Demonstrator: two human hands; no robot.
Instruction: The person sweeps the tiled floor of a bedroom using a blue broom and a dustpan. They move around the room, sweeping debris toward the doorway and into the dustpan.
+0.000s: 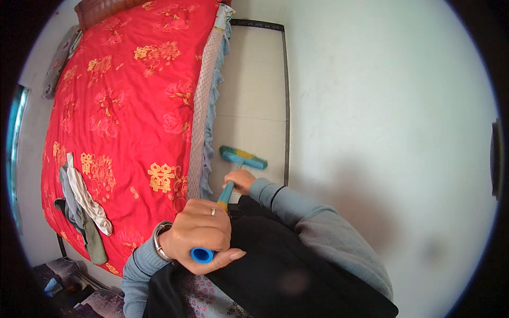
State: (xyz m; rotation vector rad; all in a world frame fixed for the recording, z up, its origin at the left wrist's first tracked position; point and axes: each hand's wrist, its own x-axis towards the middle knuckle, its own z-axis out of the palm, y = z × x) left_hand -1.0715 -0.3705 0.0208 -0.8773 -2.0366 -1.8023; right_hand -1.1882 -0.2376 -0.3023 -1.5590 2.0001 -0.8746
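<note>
My left hand (199, 234) grips the top end of a broom handle (226, 195), with its hollow blue end showing below the fist. Lower on the same handle, my right hand (241, 181) is closed round it. The broom head (243, 157), blue with green and yellow bristles, lies at the pale tiled floor, between the bed and the wall. A ring and a bracelet are on my left hand and wrist.
A bed with a red floral cover (139, 119) stands on the left, several garments (85, 206) on it. A blue ruffled bed skirt (210, 119) hangs beside the narrow tiled floor (252, 91). A dark skirting border (287, 107) runs along the white wall (377, 99).
</note>
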